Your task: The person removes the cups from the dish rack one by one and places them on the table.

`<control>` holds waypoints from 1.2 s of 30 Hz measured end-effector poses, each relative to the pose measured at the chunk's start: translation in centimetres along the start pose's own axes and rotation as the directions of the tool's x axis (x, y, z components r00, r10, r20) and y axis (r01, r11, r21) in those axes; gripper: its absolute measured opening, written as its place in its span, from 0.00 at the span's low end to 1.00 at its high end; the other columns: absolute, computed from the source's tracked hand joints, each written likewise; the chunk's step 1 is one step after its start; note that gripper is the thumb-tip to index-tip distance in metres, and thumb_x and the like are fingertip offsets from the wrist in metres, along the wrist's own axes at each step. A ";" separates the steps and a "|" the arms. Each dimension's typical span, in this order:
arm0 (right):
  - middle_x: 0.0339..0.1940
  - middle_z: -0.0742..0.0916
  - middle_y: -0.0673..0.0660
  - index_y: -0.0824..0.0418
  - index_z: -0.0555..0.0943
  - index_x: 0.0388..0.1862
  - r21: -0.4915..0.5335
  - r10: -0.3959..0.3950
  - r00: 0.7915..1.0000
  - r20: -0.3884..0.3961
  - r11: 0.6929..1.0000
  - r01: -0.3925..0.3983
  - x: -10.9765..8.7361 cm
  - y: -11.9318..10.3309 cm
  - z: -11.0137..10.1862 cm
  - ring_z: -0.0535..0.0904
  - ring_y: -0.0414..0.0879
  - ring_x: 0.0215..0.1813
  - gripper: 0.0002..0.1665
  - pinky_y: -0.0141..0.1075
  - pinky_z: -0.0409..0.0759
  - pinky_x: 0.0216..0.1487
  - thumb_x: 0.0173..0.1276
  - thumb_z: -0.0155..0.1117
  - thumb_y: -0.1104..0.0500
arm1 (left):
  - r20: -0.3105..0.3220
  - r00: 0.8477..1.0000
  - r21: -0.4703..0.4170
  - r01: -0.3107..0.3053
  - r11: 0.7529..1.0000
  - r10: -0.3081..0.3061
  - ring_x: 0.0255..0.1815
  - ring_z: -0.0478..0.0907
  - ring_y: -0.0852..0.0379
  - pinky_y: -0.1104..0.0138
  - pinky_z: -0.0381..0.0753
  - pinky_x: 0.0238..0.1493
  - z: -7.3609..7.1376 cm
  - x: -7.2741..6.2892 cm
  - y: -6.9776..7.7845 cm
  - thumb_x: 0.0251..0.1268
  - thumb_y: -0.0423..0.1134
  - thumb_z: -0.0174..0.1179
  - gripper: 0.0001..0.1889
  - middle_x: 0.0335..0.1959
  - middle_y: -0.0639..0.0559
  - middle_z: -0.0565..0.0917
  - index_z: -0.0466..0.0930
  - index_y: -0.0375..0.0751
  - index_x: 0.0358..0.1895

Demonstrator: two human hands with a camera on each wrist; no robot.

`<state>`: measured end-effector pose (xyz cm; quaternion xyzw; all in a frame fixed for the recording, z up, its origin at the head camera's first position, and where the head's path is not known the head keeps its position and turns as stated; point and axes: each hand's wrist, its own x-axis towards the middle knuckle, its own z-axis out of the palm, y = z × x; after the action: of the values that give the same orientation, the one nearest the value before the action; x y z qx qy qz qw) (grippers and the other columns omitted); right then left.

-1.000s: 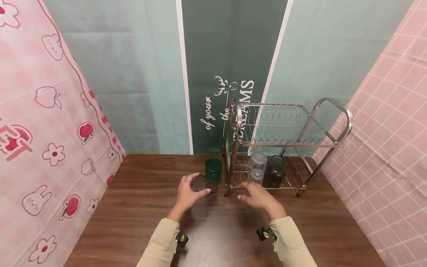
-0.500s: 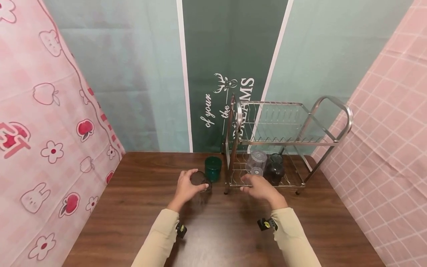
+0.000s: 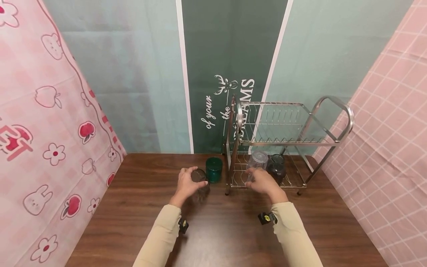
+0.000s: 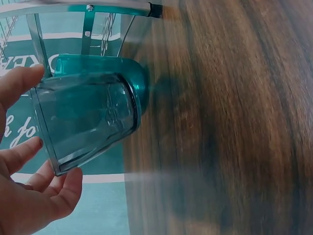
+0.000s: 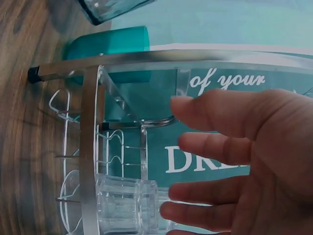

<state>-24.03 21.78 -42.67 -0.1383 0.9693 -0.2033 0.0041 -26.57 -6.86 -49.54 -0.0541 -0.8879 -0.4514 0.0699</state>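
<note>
My left hand point(image 3: 186, 185) grips a smoky-tinted drinking glass point(image 4: 88, 122) by its rim, thumb on one side and fingers on the other. The glass's base points towards the table; whether it touches the wood I cannot tell. Just beyond it a teal green cup point(image 3: 214, 170) stands on the table, left of the rack. My right hand point(image 3: 263, 181) reaches to the front of the rack's lower shelf, fingers spread and loosely bent. Clear glasses point(image 5: 120, 205) stand right by its fingertips; contact is unclear. In the head view this hand hides the front clear glass.
A two-tier metal dish rack point(image 3: 290, 144) stands at the back right of the wooden table point(image 3: 146, 193). Its lower shelf also bears dark glasses point(image 3: 277, 170). Patterned cloths hang at the back and both sides.
My left hand has brought the smoky glass slightly left and turned it from lying sideways to more upright, base down. The right hand has moved slightly right and further in over the clear glasses.
</note>
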 end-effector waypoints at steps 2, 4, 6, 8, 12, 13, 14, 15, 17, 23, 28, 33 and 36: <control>0.44 0.80 0.67 0.67 0.76 0.52 -0.010 0.022 1.000 -0.006 1.000 -0.022 0.0 0.1 0.0 0.74 0.63 0.50 0.27 0.53 0.71 0.49 0.54 0.68 0.57 | -0.005 1.000 0.004 0.005 1.000 -0.005 0.53 0.64 0.43 0.50 0.69 0.51 0.2 0.0 -0.1 0.39 0.47 0.75 0.38 0.51 0.38 0.69 0.74 0.38 0.58; 0.45 0.79 0.68 0.67 0.75 0.54 -0.015 0.039 0.999 -0.010 0.999 -0.039 0.1 0.2 0.0 0.74 0.64 0.50 0.29 0.54 0.71 0.49 0.55 0.68 0.55 | -0.016 1.000 0.009 0.007 1.000 -0.007 0.53 0.64 0.42 0.50 0.69 0.51 0.4 0.0 -0.2 0.39 0.46 0.75 0.37 0.51 0.38 0.69 0.74 0.38 0.58; 0.46 0.79 0.69 0.67 0.75 0.55 -0.025 0.037 0.999 -0.011 0.999 -0.038 0.2 0.4 0.0 0.74 0.65 0.50 0.30 0.54 0.71 0.48 0.55 0.69 0.54 | -0.027 1.000 0.015 0.008 1.000 -0.008 0.53 0.64 0.42 0.50 0.69 0.50 0.4 -0.1 -0.2 0.39 0.46 0.76 0.36 0.50 0.38 0.69 0.75 0.38 0.57; 0.47 0.78 0.69 0.66 0.74 0.56 -0.032 0.044 0.999 -0.014 0.999 -0.044 0.4 0.5 0.0 0.74 0.65 0.49 0.31 0.55 0.71 0.48 0.55 0.69 0.53 | -0.036 0.999 0.021 0.011 1.000 -0.011 0.53 0.64 0.42 0.50 0.69 0.50 0.5 0.0 -0.2 0.39 0.46 0.76 0.36 0.50 0.39 0.69 0.75 0.39 0.57; 0.46 0.78 0.69 0.65 0.74 0.56 -0.034 0.065 0.998 -0.023 0.997 -0.065 0.7 0.8 0.0 0.74 0.67 0.48 0.32 0.56 0.71 0.46 0.55 0.69 0.53 | -0.044 0.999 0.037 0.019 0.999 -0.018 0.53 0.64 0.42 0.50 0.69 0.50 0.5 0.4 -0.4 0.39 0.47 0.75 0.36 0.51 0.38 0.69 0.75 0.39 0.57; 0.46 0.78 0.69 0.64 0.74 0.56 -0.034 0.068 0.997 -0.025 0.997 -0.069 0.8 0.9 0.0 0.74 0.67 0.48 0.31 0.56 0.72 0.45 0.55 0.69 0.53 | -0.046 0.999 0.041 0.023 0.999 -0.021 0.53 0.64 0.41 0.50 0.69 0.50 0.5 0.5 -0.5 0.39 0.47 0.75 0.36 0.51 0.38 0.68 0.75 0.39 0.57; 0.45 0.78 0.69 0.64 0.74 0.56 -0.034 0.073 0.997 -0.028 0.997 -0.074 0.8 1.0 0.0 0.74 0.67 0.47 0.31 0.56 0.72 0.45 0.54 0.69 0.53 | -0.047 0.999 0.046 0.027 0.999 -0.024 0.53 0.63 0.41 0.50 0.69 0.50 0.5 0.6 -0.6 0.39 0.47 0.75 0.36 0.51 0.38 0.68 0.75 0.39 0.57; 0.45 0.77 0.69 0.64 0.74 0.56 -0.037 0.078 0.996 -0.034 0.996 -0.079 0.9 1.1 0.1 0.73 0.68 0.47 0.31 0.57 0.72 0.44 0.54 0.69 0.53 | -0.047 0.998 0.048 0.031 0.998 -0.028 0.53 0.63 0.41 0.50 0.69 0.50 0.5 0.7 -0.6 0.39 0.47 0.75 0.36 0.51 0.37 0.68 0.75 0.39 0.56; 0.44 0.77 0.69 0.64 0.74 0.55 -0.047 0.087 0.995 -0.053 0.995 -0.090 1.0 1.2 0.2 0.73 0.68 0.46 0.30 0.57 0.72 0.43 0.54 0.68 0.53 | -0.046 0.998 0.057 0.037 0.998 -0.034 0.53 0.63 0.41 0.50 0.69 0.50 0.6 1.0 -0.8 0.39 0.47 0.75 0.36 0.51 0.37 0.68 0.75 0.39 0.56; 0.44 0.77 0.69 0.63 0.76 0.50 -0.090 0.116 0.984 -0.133 0.988 -0.128 1.3 1.6 0.9 0.73 0.68 0.46 0.27 0.57 0.73 0.39 0.52 0.68 0.54 | -0.059 0.998 0.080 0.030 0.996 -0.025 0.52 0.63 0.40 0.51 0.69 0.49 0.7 1.7 -0.9 0.37 0.49 0.75 0.37 0.49 0.37 0.68 0.75 0.39 0.55; 0.47 0.76 0.72 0.62 0.76 0.51 -0.087 0.129 0.980 -0.149 0.986 -0.143 1.5 1.9 1.1 0.72 0.69 0.48 0.27 0.57 0.73 0.40 0.52 0.69 0.54 | -0.061 0.998 0.078 0.035 0.996 -0.031 0.53 0.62 0.40 0.51 0.68 0.50 0.5 2.2 -0.5 0.37 0.49 0.75 0.37 0.49 0.36 0.68 0.74 0.38 0.55; 0.48 0.74 0.73 0.63 0.76 0.53 -0.080 0.136 0.979 -0.152 0.986 -0.149 1.6 2.4 1.4 0.71 0.69 0.48 0.28 0.58 0.73 0.41 0.53 0.69 0.55 | -0.053 0.998 0.092 0.039 0.995 -0.034 0.52 0.62 0.41 0.51 0.69 0.49 0.6 2.6 -0.5 0.38 0.48 0.75 0.37 0.50 0.37 0.68 0.74 0.38 0.56; 0.48 0.74 0.73 0.64 0.76 0.53 -0.076 0.133 0.979 -0.157 0.986 -0.146 1.6 2.6 1.5 0.70 0.70 0.49 0.28 0.58 0.72 0.42 0.53 0.69 0.56 | -0.054 0.998 0.100 0.028 0.995 -0.023 0.52 0.62 0.41 0.52 0.69 0.49 0.8 2.9 -0.6 0.38 0.49 0.75 0.37 0.49 0.37 0.68 0.75 0.38 0.55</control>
<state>-26.19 23.02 -45.01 -0.0540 0.9821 -0.1699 -0.0610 -29.57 -6.51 -49.97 -0.0271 -0.9080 -0.4081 0.0902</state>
